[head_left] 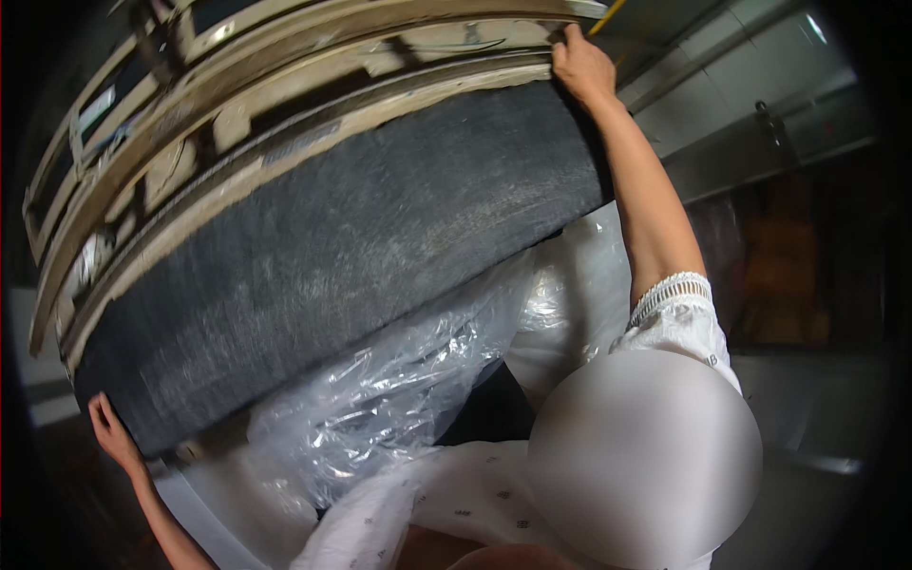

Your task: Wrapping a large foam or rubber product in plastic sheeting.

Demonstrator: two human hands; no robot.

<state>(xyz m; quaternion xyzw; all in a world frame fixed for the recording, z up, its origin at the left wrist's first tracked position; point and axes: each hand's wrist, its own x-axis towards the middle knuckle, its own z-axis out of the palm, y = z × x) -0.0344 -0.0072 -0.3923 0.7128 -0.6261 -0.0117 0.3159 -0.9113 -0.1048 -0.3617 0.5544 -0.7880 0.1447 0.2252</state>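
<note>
A long piece of furniture, apparently a sofa frame, spans the upper left; its bare wooden rails (pixel 204 62) face away from me. Dark grey fabric (pixel 351 228) covers the side toward me. My right hand (pixel 583 66) grips the far right end of the frame, where the wood meets the fabric. At the near left end, my left hand (pixel 112 432) holds the edge of the fabric-covered panel, its fingers partly hidden behind it. Crumpled clear plastic film (pixel 389 389) lies below the panel, close to my body.
Stacked orange-brown things (pixel 779 271) stand in shadow on the right. A pale tiled wall (pixel 731 57) rises at the far right, with a thin yellow strip (pixel 608 16) near my right hand. Much of the surroundings is blurred.
</note>
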